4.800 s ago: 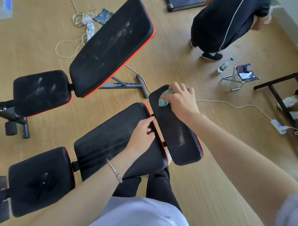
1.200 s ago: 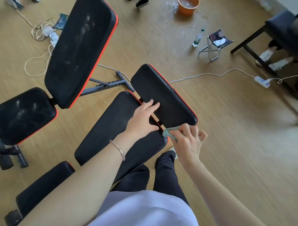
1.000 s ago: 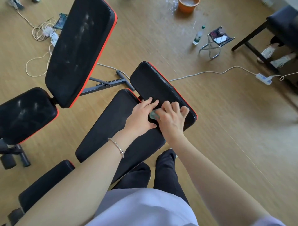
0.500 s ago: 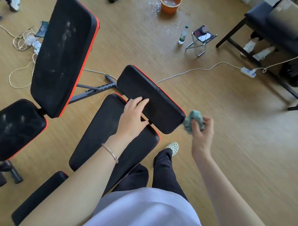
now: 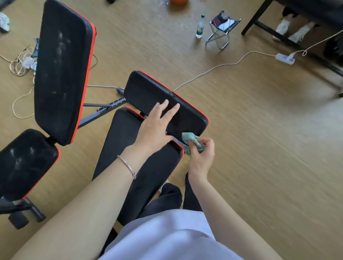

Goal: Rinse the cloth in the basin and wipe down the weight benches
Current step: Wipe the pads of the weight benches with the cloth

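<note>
- The cloth (image 5: 191, 141) is a small pale green rag crumpled into a wad. It sits at the near corner of the short pad (image 5: 148, 89) of the near bench, just beside the gap between that pad and the long pad (image 5: 120, 133). It seems to touch the short pad's edge, probably to reach the rim and seam that a flat wipe would miss.
- The right hand (image 5: 201, 155) has its fingers curled round the cloth and pinches it between thumb and fingertips. I take the bunched grip as a way to make a firm tip for that narrow spot.
- The left hand (image 5: 157, 126) holds nothing. It lies flat with the fingers straight and spread, the palm over the gap and the fingers on the short pad, likely to steady the pad against the rubbing.
- Both pads of the near bench look plain black. The far bench (image 5: 61, 74) shows pale dusty smears on both its pads, so I judge it not yet wiped.
- The orange basin (image 5: 177, 1) shows only as a sliver at the top edge, well apart from the benches, with wet splashes on the floor (image 5: 259, 130) beside it. A water bottle (image 5: 200, 27) and a folding stool (image 5: 222, 27) stand near it.
</note>
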